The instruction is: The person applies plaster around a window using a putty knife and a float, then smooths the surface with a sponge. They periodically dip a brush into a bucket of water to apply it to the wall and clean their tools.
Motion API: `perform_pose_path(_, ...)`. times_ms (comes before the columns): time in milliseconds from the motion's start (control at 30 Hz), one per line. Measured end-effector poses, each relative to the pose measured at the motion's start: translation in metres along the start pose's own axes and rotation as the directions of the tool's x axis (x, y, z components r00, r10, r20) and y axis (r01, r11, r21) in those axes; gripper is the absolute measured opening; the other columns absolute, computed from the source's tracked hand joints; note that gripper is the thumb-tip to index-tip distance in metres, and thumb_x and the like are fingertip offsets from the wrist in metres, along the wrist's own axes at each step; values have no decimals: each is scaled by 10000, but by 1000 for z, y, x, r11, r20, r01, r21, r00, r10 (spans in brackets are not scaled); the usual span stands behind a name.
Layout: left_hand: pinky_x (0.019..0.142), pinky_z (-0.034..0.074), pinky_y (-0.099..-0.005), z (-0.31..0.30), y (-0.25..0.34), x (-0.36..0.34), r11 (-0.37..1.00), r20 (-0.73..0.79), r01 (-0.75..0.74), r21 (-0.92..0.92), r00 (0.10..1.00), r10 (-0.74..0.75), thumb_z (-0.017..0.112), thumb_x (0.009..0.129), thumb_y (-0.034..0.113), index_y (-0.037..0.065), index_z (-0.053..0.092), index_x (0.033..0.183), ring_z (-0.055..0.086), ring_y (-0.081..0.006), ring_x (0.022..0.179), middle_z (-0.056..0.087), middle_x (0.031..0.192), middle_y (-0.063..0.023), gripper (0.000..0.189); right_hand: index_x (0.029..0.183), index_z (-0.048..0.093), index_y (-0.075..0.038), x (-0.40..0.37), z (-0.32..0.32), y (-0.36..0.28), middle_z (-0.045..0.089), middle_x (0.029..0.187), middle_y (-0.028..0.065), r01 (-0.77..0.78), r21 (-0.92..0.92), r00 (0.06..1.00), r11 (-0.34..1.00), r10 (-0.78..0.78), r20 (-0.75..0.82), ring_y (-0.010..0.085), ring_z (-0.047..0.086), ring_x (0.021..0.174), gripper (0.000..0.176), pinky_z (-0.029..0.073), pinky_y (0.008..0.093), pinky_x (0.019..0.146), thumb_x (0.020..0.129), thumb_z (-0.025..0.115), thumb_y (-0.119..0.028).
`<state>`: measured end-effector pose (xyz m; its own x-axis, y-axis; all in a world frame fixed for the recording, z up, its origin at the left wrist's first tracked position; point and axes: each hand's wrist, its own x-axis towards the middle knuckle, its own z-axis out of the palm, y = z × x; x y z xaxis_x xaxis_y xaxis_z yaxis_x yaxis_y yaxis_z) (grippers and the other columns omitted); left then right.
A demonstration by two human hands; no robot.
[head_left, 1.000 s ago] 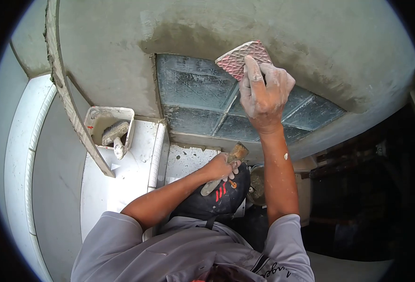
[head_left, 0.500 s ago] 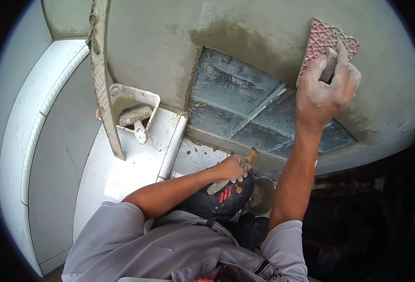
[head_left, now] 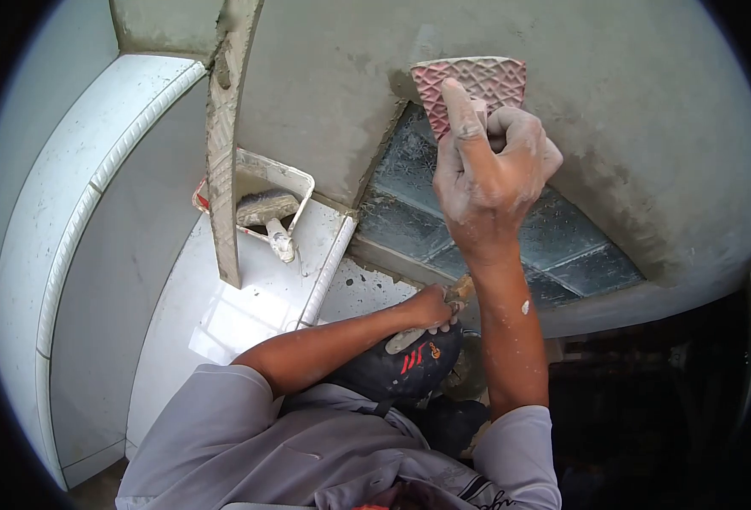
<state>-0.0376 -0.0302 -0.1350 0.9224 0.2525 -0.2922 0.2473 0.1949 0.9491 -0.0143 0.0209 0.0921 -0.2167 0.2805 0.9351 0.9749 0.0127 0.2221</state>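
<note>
The window (head_left: 401,223), made of glass blocks set in the wall (head_left: 639,76), slanted from upper left to lower right in the head view. The pad (head_left: 503,78), pink and criss-crossed, was at the window's upper edge, hiding part of that border and reaching onto the wall above it. The pad's pale far edge ran almost level across the view, so it lay at an angle to the window's long axis, not along it.

The right hand (head_left: 499,183) was gripping the pad: the index finger lay along the patterned face, and the other fingers curled about a raised grip, partly hidden. The right forearm crossed in front of the window from below. Whether the pad pressed on the wall or stood slightly off it, I could not tell.

The left hand (head_left: 431,308) was below the window, closed around the trowel (head_left: 405,342), whose brown end pointed up toward the window's lower edge. Of the two hands, the right was clearly nearer the window's upper edge.

Left of the window sat the tub (head_left: 303,183) with a brush (head_left: 267,206) in it; the board (head_left: 227,144) stood farther left, partly in front of the tub.
</note>
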Motion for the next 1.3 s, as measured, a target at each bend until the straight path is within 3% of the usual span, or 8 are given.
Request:
perform_pose_path(433,497,499,-309,3,6,-9,999,22,15,-37,1000,-14,643,947,168,-33,599,1129,615,-135,587,675,779,-67,275,1102,759,-230,60,23,-6,486,845,-16,-45,29,984,999,49,-174,179,514,793,429,350,371,764,705,795,-70)
perform_pose_path(500,511,500,-311,10,-20,19,764,-44,-641,70,763,645,628,970,188,-33,622,1109,610,-131,583,683,785,-77,262,1120,759,-215,46,16,-12,484,842,-16,-74,15,987,997,75,-144,175,520,797,466,360,367,764,688,802,-47)
perform_pose_path(567,520,497,-312,12,-25,24,750,12,-658,75,752,659,610,992,216,-30,647,1068,603,-129,575,689,788,-84,260,1145,753,-207,-6,20,-1,475,838,-14,-134,-31,987,991,131,-90,172,515,796,506,362,364,769,677,795,-21)
perform_pose_path(633,526,491,-312,2,-8,0,987,72,-37,154,997,26,591,1013,251,-23,671,1006,594,-129,562,693,788,-88,286,1159,746,-208,-38,5,33,473,841,-11,-209,-117,974,971,196,-113,179,507,805,511,359,366,777,686,787,-21)
perform_pose_path(733,490,470,-291,7,13,-15,985,-7,164,47,987,-164,619,1010,277,-2,643,942,583,-131,564,670,775,-69,287,1186,729,-198,-61,-63,106,495,863,2,-336,-200,936,920,303,-178,198,505,835,494,365,372,802,725,760,-26)
perform_pose_path(933,505,477,-282,16,12,-10,992,25,125,-13,992,-124,596,1027,314,4,650,974,591,-130,577,679,807,-77,318,1222,692,-62,-72,-159,182,598,954,132,-605,-292,768,740,445,-461,258,592,853,382,497,359,783,857,658,42)
perform_pose_path(1067,509,485,-283,16,9,-13,985,-12,169,48,986,-168,609,1020,304,11,641,1001,612,-136,602,685,837,-88,296,1281,670,-43,-112,-114,154,524,952,113,-391,-149,916,908,367,-164,231,551,837,524,493,316,740,779,688,103)
perform_pose_path(1300,506,482,-296,4,-1,-18,975,-81,215,60,974,-210,606,1022,272,16,619,1033,608,-153,602,679,842,-86,257,1221,700,-31,-90,-194,266,548,852,119,-590,-321,763,741,382,-521,272,553,793,407,492,386,741,822,630,0)
